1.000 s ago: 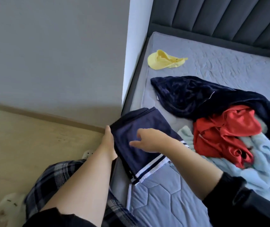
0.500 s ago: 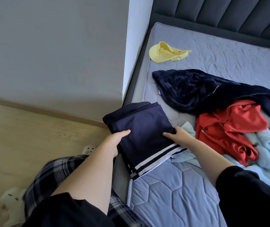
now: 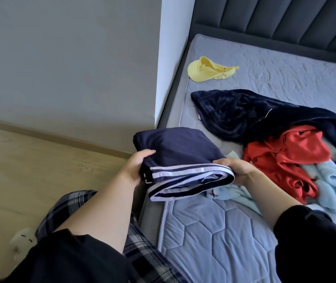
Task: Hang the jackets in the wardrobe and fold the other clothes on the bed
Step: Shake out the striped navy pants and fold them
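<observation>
A folded navy garment with white stripes (image 3: 181,158) is lifted off the bed's near left corner. My left hand (image 3: 136,166) grips its left side, thumb on top. My right hand (image 3: 238,170) grips its right side at the striped edge. Behind it on the mattress (image 3: 214,231) lie a dark navy plush jacket (image 3: 250,117), a crumpled red garment (image 3: 289,158) and a light blue fleece piece (image 3: 330,193), all unfolded in one pile.
A yellow cap (image 3: 207,69) lies near the head of the bed by the dark padded headboard (image 3: 275,19). A white wall corner (image 3: 173,58) borders the bed's left side. Wooden floor (image 3: 30,170) lies to the left, where my plaid-trousered legs stand.
Both hands went from pressing the folded navy garment flat to gripping its two sides, and the garment has risen off the mattress, its striped layers now sagging open at the front.
</observation>
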Tool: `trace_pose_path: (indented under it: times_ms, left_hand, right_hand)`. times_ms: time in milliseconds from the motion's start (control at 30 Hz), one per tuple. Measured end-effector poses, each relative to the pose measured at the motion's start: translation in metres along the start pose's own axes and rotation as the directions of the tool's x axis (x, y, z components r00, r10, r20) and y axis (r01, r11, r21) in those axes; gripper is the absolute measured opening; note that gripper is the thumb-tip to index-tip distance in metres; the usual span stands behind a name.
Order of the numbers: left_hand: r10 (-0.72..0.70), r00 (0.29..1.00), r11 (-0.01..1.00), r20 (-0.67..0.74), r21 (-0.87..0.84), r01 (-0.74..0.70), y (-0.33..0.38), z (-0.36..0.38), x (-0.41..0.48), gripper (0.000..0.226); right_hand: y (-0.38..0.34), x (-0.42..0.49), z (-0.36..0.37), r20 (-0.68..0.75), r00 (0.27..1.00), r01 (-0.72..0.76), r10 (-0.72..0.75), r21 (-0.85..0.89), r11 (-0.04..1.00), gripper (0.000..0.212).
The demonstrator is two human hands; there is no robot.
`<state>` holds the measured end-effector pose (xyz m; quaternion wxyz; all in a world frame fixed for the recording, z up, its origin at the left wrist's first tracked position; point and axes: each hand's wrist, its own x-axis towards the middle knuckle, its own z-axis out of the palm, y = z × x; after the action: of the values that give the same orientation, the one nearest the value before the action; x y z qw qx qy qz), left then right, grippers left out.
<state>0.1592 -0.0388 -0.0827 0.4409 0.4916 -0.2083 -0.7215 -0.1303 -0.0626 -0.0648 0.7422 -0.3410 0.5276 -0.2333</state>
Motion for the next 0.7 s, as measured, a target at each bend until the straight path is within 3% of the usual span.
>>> trace_pose_path:
  times_ms: [67,167,367,467,500,567,700]
  left_hand:
    - [0.078,0.997,0.996,0.028,-0.052,-0.076,0.015,-0.002,-0.012,0.033]
    - [0.064,0.997,0.997,0.051,-0.056,-0.061,0.047,-0.008,-0.037,0.024]
    - [0.045,0.995,0.999,-0.092,0.005,-0.045,0.106,-0.064,-0.095,0.039]
    - [0.073,0.989,0.993,-0.132,-0.086,-0.085,0.126,-0.103,-0.111,0.014]
    - [0.093,0.985,0.987,-0.148,-0.116,-0.111,0.132,-0.117,-0.114,0.011]
    - [0.108,0.976,0.980,-0.190,-0.143,-0.137,0.146,-0.151,-0.114,0.023]
    - [0.024,0.951,0.991,-0.308,-0.117,-0.063,0.177,-0.239,-0.095,0.034]
  right_hand:
    - [-0.011,-0.005,0.018,0.059,0.996,0.065,-0.068,0.059,0.996,0.015]
    - [-0.034,-0.011,0.051,0.038,0.987,0.150,-0.156,0.127,0.980,0.022]
    - [-0.072,-0.015,0.141,0.085,0.979,0.166,-0.187,0.214,0.963,0.026]
    - [-0.086,-0.002,0.198,0.127,0.975,0.154,-0.181,0.198,0.968,0.030]
    - [-0.089,0.007,0.217,0.131,0.977,0.143,-0.169,0.185,0.972,0.031]
    - [-0.096,0.034,0.253,0.104,0.987,0.100,-0.118,0.166,0.981,0.032]
    - [-0.104,0.114,0.325,0.083,0.995,-0.056,0.056,-0.001,0.998,0.019]
